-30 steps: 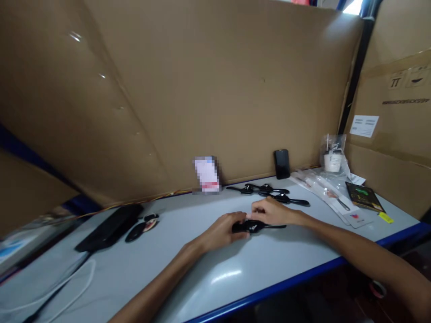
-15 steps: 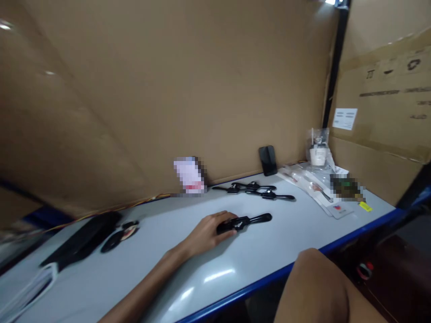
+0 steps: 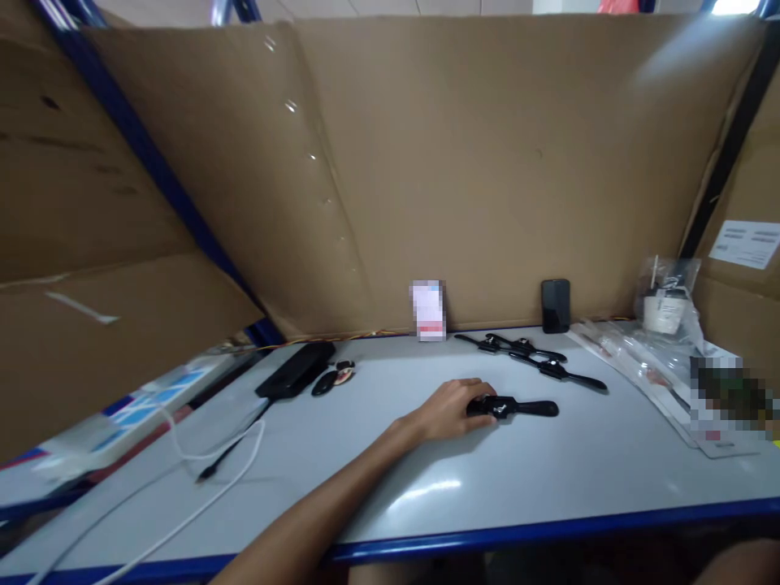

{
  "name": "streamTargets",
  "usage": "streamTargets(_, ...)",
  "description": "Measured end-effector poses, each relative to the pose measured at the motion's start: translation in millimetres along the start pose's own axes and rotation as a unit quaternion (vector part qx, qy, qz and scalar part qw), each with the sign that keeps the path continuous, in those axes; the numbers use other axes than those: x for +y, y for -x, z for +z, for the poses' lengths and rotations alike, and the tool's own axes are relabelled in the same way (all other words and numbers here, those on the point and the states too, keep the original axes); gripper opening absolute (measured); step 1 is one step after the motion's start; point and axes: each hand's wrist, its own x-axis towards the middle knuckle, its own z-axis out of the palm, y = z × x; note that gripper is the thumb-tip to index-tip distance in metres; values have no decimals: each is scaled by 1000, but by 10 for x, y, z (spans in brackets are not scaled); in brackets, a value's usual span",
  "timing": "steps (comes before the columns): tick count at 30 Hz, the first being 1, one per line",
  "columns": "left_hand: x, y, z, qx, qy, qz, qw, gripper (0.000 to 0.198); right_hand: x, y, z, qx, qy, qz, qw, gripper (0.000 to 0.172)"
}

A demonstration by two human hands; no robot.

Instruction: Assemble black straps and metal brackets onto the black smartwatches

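My left hand (image 3: 454,409) rests on the grey table (image 3: 548,479), its fingers curled over the left end of a black smartwatch (image 3: 517,407) that lies flat with its strap stretched to the right. Two more black watches (image 3: 536,360) lie behind it toward the cardboard wall. My right hand is out of the picture; only a blurred bit of skin shows at the bottom right corner.
A black phone (image 3: 555,305) leans on the cardboard wall (image 3: 463,162). Plastic packets (image 3: 646,366) and a bagged white cup (image 3: 663,305) sit at right. At left lie a black case (image 3: 296,369), a small black item (image 3: 332,379) and a white cable (image 3: 201,487). Cardboard boxes flank both sides.
My right hand let go of the watch and withdrew out of view. My left hand stays on the watch. The view swung left and back.
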Motion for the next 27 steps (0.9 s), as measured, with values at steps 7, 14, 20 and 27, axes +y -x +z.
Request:
streamTargets(7,47,1,59,67,-32,67,995,53,1366,79,-335,-60,111,389,913,26)
streamTargets(14,110,13,47,29,-11,98,995,29,2117,199,238,-42,80,410,908,49)
streamTargets(20,-7,61,-129,1,-79,5,997,16,2040,332,398,-20,45,402,915,39)
streamTargets(27,-170,86,-127,28,-150,-181,972,36,1613,366,228,-80,91,431,894,30)
